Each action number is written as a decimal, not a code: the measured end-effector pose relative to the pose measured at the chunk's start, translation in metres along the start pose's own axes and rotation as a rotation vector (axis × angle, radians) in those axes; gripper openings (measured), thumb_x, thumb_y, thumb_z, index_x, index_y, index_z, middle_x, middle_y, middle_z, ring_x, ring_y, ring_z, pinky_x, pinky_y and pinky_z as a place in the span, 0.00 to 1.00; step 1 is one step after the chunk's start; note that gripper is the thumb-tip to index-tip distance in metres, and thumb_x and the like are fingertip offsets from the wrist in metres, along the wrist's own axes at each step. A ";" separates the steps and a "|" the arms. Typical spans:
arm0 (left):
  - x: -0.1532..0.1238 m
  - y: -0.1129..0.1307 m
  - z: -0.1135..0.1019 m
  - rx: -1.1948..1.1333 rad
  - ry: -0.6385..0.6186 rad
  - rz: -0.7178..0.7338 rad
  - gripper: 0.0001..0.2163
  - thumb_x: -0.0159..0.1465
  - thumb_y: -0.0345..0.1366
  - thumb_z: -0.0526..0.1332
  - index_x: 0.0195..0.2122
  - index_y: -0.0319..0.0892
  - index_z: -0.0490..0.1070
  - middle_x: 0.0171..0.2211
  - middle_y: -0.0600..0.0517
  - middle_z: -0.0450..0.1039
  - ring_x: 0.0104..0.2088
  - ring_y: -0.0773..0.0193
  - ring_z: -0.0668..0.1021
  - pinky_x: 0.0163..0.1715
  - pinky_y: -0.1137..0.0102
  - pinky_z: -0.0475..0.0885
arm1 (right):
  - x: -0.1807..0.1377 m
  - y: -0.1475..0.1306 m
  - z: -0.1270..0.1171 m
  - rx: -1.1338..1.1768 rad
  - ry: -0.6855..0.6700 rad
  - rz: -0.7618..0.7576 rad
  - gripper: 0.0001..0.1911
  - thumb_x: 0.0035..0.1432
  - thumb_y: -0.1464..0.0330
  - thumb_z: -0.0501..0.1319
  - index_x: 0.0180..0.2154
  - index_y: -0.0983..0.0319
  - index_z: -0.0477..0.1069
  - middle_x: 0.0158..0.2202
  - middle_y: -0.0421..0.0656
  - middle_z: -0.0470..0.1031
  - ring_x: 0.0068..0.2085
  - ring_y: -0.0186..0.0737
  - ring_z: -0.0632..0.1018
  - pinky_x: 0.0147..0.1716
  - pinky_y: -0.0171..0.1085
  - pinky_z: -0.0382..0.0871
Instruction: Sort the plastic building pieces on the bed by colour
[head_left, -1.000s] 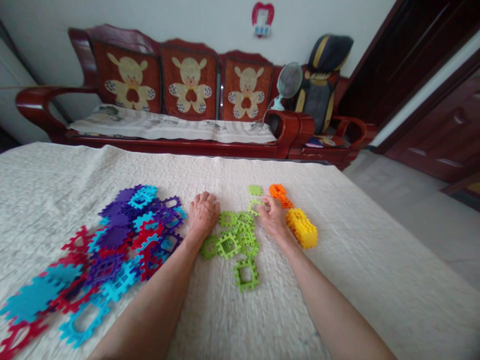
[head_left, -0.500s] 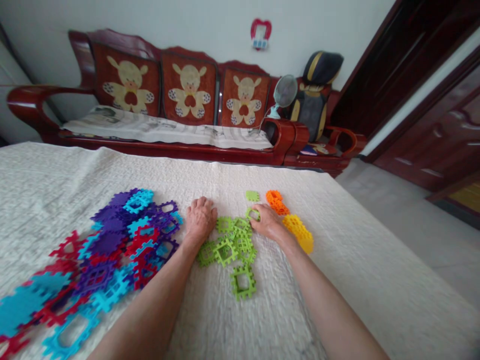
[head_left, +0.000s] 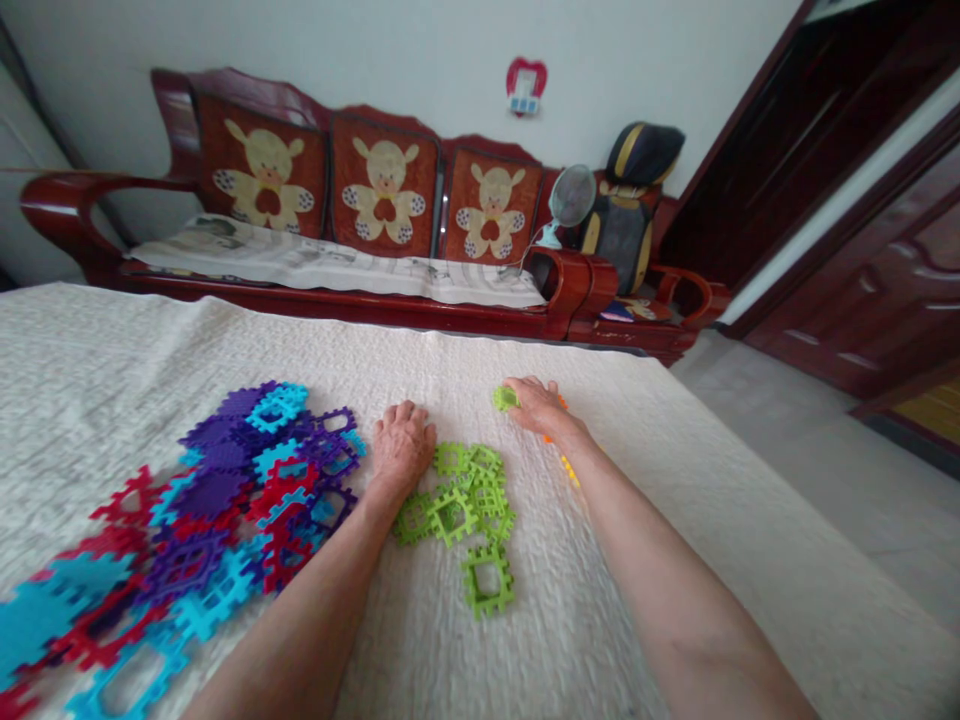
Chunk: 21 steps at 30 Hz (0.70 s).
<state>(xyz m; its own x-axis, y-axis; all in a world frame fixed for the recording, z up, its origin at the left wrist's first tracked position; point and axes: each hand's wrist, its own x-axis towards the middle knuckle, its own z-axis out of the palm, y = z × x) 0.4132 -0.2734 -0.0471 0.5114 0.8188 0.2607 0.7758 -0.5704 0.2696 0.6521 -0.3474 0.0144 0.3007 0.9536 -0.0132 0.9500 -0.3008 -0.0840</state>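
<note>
My left hand [head_left: 402, 440] rests knuckles-up on the cream quilt [head_left: 675, 480], fingers curled, between a heap of purple, blue and red toothed plastic tiles [head_left: 225, 490] and a small pile of green tiles [head_left: 463, 492]. My right hand [head_left: 534, 402] reaches further back, its fingers closed on a green tile [head_left: 505, 398]. My right forearm hides most of the orange and yellow pieces [head_left: 566, 465] behind it. One green frame tile [head_left: 487, 582] lies apart, nearer to me.
Behind the quilted surface stands a red wooden sofa [head_left: 360, 290] with bear-print cushions, a small fan [head_left: 571, 200] and a bag [head_left: 630, 200] at its right end. Dark wooden doors [head_left: 847, 200] and bare floor lie to the right.
My right hand has moved from the green pile away to the back and now grips the lone green tile there. The left hand has stayed put. The camera shifted slightly.
</note>
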 end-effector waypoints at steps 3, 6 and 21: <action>0.000 0.000 0.000 -0.007 -0.010 -0.007 0.14 0.70 0.37 0.53 0.49 0.44 0.75 0.55 0.44 0.72 0.56 0.50 0.71 0.53 0.57 0.67 | 0.003 0.003 0.003 0.003 -0.037 -0.048 0.24 0.59 0.75 0.55 0.56 0.57 0.67 0.58 0.48 0.74 0.63 0.52 0.65 0.61 0.60 0.51; 0.001 0.001 0.000 -0.008 -0.011 -0.016 0.14 0.70 0.37 0.53 0.49 0.45 0.75 0.54 0.44 0.72 0.56 0.51 0.71 0.54 0.57 0.67 | 0.004 0.003 0.004 -0.014 -0.049 -0.044 0.29 0.54 0.77 0.57 0.58 0.56 0.66 0.61 0.48 0.71 0.63 0.53 0.64 0.62 0.63 0.49; 0.000 0.002 -0.001 0.001 -0.001 -0.012 0.13 0.70 0.38 0.53 0.49 0.44 0.75 0.55 0.45 0.72 0.56 0.51 0.71 0.54 0.58 0.67 | 0.027 0.000 0.000 -0.055 -0.154 -0.082 0.33 0.49 0.76 0.62 0.59 0.57 0.67 0.61 0.50 0.69 0.63 0.54 0.67 0.64 0.65 0.48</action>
<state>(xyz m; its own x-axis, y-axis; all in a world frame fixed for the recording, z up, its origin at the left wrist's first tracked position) 0.4138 -0.2747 -0.0458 0.5024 0.8257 0.2567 0.7823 -0.5605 0.2717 0.6601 -0.3218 0.0138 0.2098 0.9644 -0.1609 0.9752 -0.2182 -0.0363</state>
